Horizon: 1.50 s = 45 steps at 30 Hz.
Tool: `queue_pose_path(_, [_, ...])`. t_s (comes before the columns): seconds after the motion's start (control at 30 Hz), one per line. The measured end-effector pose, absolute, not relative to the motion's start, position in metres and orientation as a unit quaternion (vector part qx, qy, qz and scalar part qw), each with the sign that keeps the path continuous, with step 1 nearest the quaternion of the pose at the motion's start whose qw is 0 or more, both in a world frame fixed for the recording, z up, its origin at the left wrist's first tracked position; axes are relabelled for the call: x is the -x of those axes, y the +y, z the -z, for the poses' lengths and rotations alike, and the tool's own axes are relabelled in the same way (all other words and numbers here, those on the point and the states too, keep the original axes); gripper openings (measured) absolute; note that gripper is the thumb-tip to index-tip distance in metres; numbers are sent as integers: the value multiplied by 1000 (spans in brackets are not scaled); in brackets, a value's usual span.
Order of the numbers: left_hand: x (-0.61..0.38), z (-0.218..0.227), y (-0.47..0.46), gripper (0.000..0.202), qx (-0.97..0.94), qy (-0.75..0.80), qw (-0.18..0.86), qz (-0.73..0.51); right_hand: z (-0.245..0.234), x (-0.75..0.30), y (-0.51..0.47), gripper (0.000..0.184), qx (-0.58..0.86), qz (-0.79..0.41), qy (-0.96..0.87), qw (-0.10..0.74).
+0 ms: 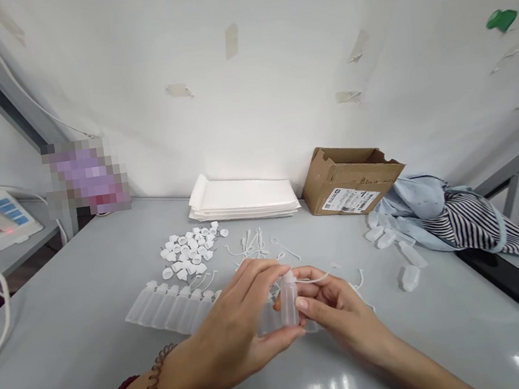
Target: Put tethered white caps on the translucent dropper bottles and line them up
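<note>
Between my two hands a small translucent plastic bottle (289, 305) is held upright above the table, with a thin white strap (313, 280) trailing right from its neck. My left hand (244, 317) has its fingertips on the bottle's top and the thumb at its base. My right hand (334, 303) pinches the bottle's side with thumb and fingers. Behind the hands lie several loose white straps (251, 240), partly covered by my fingers. A row of similar bottles (173, 306) lies to the left, and more bottles show under my left wrist.
White caps (190, 249) are heaped at the back left. A stack of white padded envelopes (243, 198) and an open cardboard box (350, 179) stand by the wall. Loose bottles (411, 276) and bundled cloth (470, 218) lie at right. A white device (2, 219) sits far left.
</note>
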<state>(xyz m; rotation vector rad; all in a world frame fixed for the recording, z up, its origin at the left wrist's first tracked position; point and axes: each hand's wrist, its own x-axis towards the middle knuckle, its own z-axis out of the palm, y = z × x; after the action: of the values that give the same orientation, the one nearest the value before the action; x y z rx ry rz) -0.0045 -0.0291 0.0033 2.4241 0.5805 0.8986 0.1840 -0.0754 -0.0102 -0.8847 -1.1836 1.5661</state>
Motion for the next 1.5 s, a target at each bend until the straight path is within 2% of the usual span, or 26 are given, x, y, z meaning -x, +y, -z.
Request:
queue_pose_path(0.17, [9,-7,-24,55,-903,204,248,-287,5,-185,-75,28,353,-670,-486,436])
queue_pose_path(0.3, [18,-13,-20,55,-926,170,245,-232,0,-188,-76,36,398,-653,-502,404])
queue_pose_path(0.37, [25,-16,-21,59,-935,160,238,-207,0,-190,-76,37,431,-606,-525,414])
queue_pose_path(0.47, [35,-18,-28,62,-943,169,229,-176,0,-190,-77,25,465,-523,-574,426])
queue_pose_path(0.53, [43,-16,-34,62,-943,183,230,-154,0,-188,-79,18,475,-489,-606,410])
queue_pose_path(0.67, [57,-4,-46,60,-938,207,253,-118,3,-181,-82,13,453,-425,-689,372])
queue_pose_path(0.93, [69,1,-61,59,-933,242,250,-90,19,-174,-91,15,371,-332,-809,312])
queue_pose_path(1.0, [69,0,-64,55,-934,254,237,-84,21,-172,-94,14,358,-294,-839,284])
queue_pose_path(1.13, [70,2,-66,54,-939,268,204,-75,23,-168,-96,22,336,-196,-888,245])
queue_pose_path(1.23, [71,4,-67,51,-942,270,189,-68,24,-165,-95,24,321,-126,-904,254])
queue_pose_path(1.5, [73,5,-64,49,-948,264,143,-108,28,-160,-94,23,297,-37,-912,280])
